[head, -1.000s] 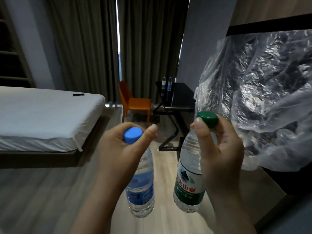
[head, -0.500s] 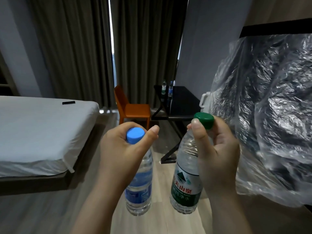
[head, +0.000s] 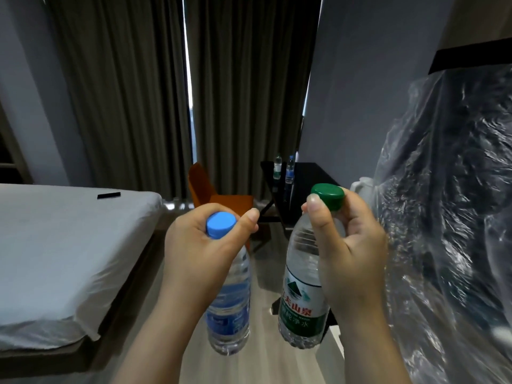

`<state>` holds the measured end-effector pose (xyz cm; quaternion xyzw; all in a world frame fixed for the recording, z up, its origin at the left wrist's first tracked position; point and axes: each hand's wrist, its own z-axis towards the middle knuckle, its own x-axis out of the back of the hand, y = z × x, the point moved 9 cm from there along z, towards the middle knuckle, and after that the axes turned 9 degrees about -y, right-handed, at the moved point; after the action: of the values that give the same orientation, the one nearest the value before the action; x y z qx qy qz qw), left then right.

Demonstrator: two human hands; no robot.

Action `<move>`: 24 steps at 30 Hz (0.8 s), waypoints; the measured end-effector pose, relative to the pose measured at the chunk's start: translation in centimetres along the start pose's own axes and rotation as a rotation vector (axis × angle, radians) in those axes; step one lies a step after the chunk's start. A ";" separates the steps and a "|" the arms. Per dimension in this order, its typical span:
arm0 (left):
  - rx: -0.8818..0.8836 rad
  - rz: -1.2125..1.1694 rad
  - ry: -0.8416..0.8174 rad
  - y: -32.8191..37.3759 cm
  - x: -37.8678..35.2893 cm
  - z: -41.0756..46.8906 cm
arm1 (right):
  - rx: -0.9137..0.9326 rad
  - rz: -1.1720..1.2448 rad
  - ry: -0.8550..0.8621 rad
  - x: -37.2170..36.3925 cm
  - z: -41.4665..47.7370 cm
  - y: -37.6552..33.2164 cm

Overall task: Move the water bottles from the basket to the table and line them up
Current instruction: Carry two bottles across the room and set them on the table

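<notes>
Dark bench (head: pixel 313 176) ahead holds two bottles (head: pixel 278 167). Left hand (head: pixel 202 245) grip clamps blue-capped bottle (head: pixel 228 309); right hand (head: pixel 352 245) grip, green-capped bottle (head: pixel 303 300). Best carried upright, set alongside.

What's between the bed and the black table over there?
An orange chair stands between the bed and the black table, shown in the head view.

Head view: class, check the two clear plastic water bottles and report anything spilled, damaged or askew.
Nothing stands out. The left hand grips the blue-capped clear plastic bottle by its neck, the right hand grips the green-capped clear plastic bottle; both caps are on and no spill shows.
</notes>
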<state>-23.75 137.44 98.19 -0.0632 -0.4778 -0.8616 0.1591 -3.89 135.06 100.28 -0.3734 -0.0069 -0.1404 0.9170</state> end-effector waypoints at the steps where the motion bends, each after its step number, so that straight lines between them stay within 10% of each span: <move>1: 0.003 -0.004 0.005 -0.7 -0.6 1.3 | 0.005 -0.010 0.004 0.1 1.2 1.0; 24: 0.005 -0.044 -0.089 -20.5 -9.9 33.6 | -0.082 -0.087 0.113 -8.4 25.0 28.4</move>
<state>-22.76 178.00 97.09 -0.0905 -0.4881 -0.8599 0.1188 -2.20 173.72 97.89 -0.4016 0.0343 -0.2010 0.8928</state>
